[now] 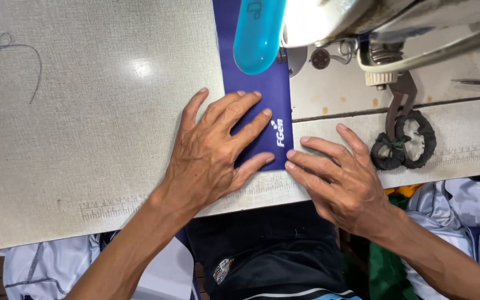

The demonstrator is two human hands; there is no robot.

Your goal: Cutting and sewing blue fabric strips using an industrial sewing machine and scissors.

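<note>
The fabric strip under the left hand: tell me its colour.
The fabric strip is dark blue-purple with a small white printed mark near its lower right corner, seen best in the head view.

table: [84, 111] pale woven-look top, printed ruler strip along its near edge
thread: [20, 55] dark loose loop lying far left on the table
machine: [373, 22] sewing head at the top right, brightly lit
lamp cover: [258, 33] glossy turquoise, rounded, hanging over the table
scissors: [404, 130] handles wrapped in dark cloth, right of centre
garments: [462, 205] pale and green cloth heaped below the table edge
</note>
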